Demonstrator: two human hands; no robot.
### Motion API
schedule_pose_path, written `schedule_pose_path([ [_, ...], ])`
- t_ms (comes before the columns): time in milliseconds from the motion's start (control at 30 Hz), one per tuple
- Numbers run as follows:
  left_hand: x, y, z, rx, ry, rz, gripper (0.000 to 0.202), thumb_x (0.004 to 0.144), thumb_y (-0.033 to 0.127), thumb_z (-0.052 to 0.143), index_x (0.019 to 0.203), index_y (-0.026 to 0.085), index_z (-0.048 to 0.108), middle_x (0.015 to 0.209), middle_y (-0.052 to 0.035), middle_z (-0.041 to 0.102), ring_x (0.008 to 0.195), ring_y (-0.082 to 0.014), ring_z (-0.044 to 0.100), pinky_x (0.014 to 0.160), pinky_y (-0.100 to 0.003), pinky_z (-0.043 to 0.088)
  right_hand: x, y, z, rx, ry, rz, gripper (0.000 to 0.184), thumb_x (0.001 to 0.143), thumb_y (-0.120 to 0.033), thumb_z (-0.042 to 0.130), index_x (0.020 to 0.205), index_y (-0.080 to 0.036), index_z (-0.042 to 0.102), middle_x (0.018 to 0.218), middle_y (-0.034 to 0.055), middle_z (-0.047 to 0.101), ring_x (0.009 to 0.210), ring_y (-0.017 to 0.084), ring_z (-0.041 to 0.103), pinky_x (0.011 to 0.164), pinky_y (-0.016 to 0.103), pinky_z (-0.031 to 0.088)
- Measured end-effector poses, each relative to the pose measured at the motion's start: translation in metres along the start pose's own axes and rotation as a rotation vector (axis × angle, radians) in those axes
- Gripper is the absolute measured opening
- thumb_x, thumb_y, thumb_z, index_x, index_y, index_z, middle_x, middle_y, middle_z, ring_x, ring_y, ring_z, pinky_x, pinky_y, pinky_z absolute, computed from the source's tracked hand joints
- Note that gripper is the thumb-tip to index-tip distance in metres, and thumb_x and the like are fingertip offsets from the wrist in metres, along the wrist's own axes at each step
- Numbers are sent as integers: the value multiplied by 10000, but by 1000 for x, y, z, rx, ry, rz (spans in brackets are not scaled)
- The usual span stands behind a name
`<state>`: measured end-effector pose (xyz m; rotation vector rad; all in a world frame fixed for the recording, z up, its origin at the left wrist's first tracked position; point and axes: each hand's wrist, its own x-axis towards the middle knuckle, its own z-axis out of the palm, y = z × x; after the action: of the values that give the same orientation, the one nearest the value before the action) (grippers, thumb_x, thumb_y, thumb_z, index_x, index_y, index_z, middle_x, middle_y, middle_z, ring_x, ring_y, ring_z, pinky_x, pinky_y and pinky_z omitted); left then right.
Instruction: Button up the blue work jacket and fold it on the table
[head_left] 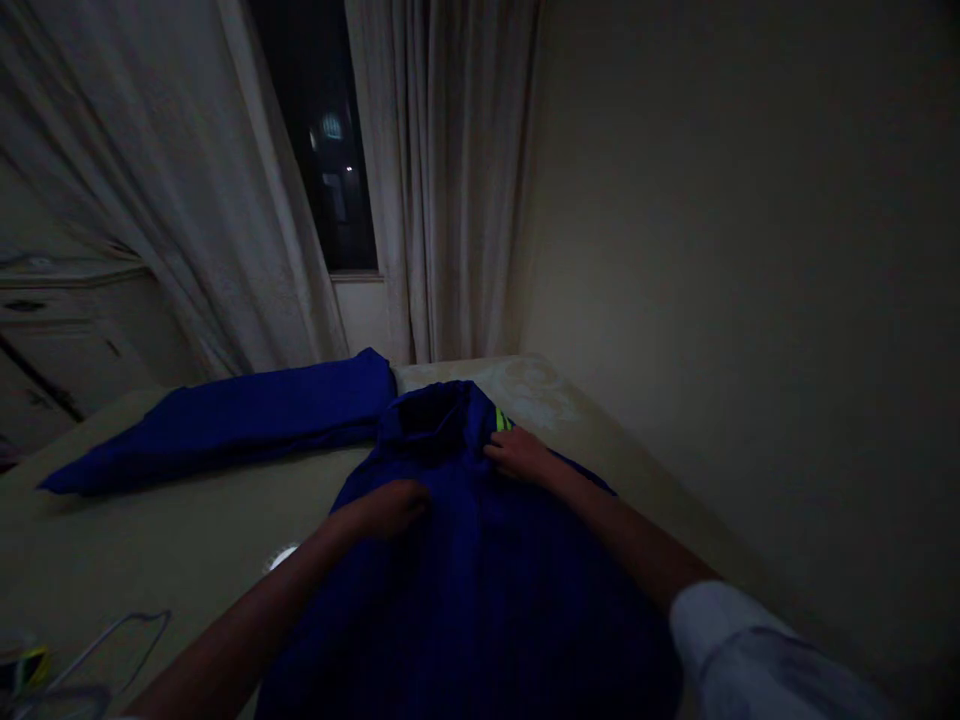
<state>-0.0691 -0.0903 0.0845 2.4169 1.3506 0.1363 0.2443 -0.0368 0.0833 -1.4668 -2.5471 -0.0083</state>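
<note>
A dark blue jacket (450, 590) lies spread on the bed, its collar (431, 410) toward the far end and standing up around a dark neck opening. My right hand (519, 452) is closed with its fingertips pinching the cloth just right of the collar, beside a yellow-green strip (502, 420). Over the left front of the jacket is my left hand (397, 505), its fingers curled down against the cloth. Dim light hides the fingertips of that hand, but it looks closed on the fabric.
A folded blue garment (262, 410) lies across the bed (195, 530) on the left. A small bright light (283, 556) shows beside my left forearm. A white wire-like item (112, 630) lies at the lower left. Curtains (450, 180), a dark window and a wall stand beyond.
</note>
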Motion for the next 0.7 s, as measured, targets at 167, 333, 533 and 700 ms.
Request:
schedule_pose_path([
  [167, 82, -26, -42, 55, 492, -205, 576, 937, 94, 395, 1501, 109, 512, 1496, -207, 582, 1408, -318, 539, 1226, -541, 362, 53, 33, -45, -173, 328, 531, 405, 1007, -133, 419, 1351, -144, 633, 1324, 233, 632, 1239, 339, 573, 1026, 463, 427],
  [333, 87, -32, 32, 88, 619, -116, 517, 1004, 283, 486, 1513, 196, 515, 1534, -139, 568, 1423, -298, 523, 1196, -475, 416, 24, 40, 3, 10, 406, 375, 435, 1062, -328, 432, 1448, -199, 583, 1439, 149, 602, 1306, 296, 547, 1104, 417, 407],
  [533, 72, -37, 93, 134, 492, -240, 426, 1038, 375, 470, 1387, 209, 650, 1518, -140, 587, 1385, -306, 549, 1175, -490, 399, 3, 11, 75, 18, 143, 499, 575, 1031, -560, 509, 1500, -231, 554, 1376, 162, 630, 1245, 324, 579, 1040, 444, 452],
  [700, 67, -36, 80, 163, 497, -217, 328, 1038, 347, 472, 1193, 206, 725, 1265, -118, 699, 1119, -256, 664, 1023, -392, 482, 45, -39, 75, -31, 111, 421, 572, 1043, -605, 474, 1430, -206, 607, 1377, 180, 614, 1267, 324, 563, 1055, 466, 457],
])
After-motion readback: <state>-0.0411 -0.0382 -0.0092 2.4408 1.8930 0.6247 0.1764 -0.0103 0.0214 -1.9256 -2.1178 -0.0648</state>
